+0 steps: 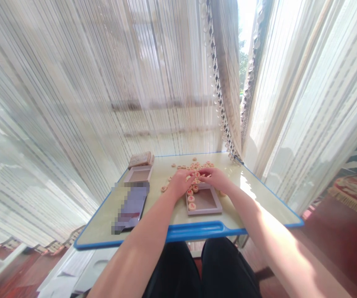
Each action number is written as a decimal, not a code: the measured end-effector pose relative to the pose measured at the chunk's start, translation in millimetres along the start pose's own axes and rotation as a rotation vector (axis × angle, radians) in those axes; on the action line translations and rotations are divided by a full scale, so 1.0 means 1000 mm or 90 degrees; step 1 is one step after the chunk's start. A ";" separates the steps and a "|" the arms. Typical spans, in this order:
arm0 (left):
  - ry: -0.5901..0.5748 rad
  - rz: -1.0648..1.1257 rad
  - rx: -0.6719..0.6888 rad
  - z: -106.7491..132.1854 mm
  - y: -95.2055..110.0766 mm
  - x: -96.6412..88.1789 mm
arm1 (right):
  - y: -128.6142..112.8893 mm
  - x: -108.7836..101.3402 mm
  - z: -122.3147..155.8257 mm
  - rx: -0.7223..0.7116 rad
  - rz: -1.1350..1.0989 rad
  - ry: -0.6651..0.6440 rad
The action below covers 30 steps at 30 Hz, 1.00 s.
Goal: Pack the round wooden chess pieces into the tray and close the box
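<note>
Both my hands meet over the far edge of a shallow box tray (218, 202). My right hand (214, 177) has its fingertips closed on a round, pale Chinese chess piece (197, 174) with a red character on top. Close against it on the left is my left hand (180, 182), its fingers curled inward; what they hold, if anything, is hidden. Several red-marked pieces (191, 199) stand in a column along the tray's left wall, and another piece (195, 188) lies at its far side. Beyond my hands, many loose pieces (207, 164) are spread in a heap, partly covered by my fingers.
A blue-rimmed folding table (259, 194) carries everything. On its left are a phone-like dark-edged slab (135, 205), partly pixelated, an open box part (138, 174) and a patterned box (140, 159). A stray piece (164, 188) lies by my left forearm. String curtains (172, 82) hang behind.
</note>
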State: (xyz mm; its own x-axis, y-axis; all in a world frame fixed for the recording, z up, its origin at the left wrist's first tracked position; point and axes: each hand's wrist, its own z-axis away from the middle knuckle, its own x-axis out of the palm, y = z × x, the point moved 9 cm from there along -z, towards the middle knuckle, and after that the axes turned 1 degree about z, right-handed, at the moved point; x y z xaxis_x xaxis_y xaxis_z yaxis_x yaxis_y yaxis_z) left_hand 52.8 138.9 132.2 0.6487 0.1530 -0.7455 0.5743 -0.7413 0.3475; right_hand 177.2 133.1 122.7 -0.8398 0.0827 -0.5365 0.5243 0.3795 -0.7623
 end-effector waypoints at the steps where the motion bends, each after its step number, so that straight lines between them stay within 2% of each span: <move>1: -0.002 0.000 0.001 0.000 0.000 0.000 | 0.001 0.000 0.000 0.002 0.005 0.008; 9: 0.020 -0.010 -0.003 0.000 0.001 -0.002 | 0.011 -0.001 -0.004 -0.002 0.001 0.038; 13: 0.017 -0.011 -0.005 0.000 0.003 -0.003 | 0.008 0.000 -0.004 -0.030 -0.013 0.027; 26: 0.001 0.012 -0.036 0.001 0.007 -0.006 | -0.001 -0.006 0.000 -0.013 0.031 0.027; 30: -0.004 0.002 -0.083 0.001 0.002 -0.010 | -0.003 -0.005 0.005 -0.001 0.110 -0.033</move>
State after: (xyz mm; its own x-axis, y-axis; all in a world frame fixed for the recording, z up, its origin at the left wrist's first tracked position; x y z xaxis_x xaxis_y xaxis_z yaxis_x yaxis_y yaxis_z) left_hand 47.2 135.4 140.0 0.6472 0.1467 -0.7481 0.6332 -0.6499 0.4203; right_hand 180.7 126.9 126.1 -0.7290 0.0989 -0.6773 0.6599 0.3646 -0.6570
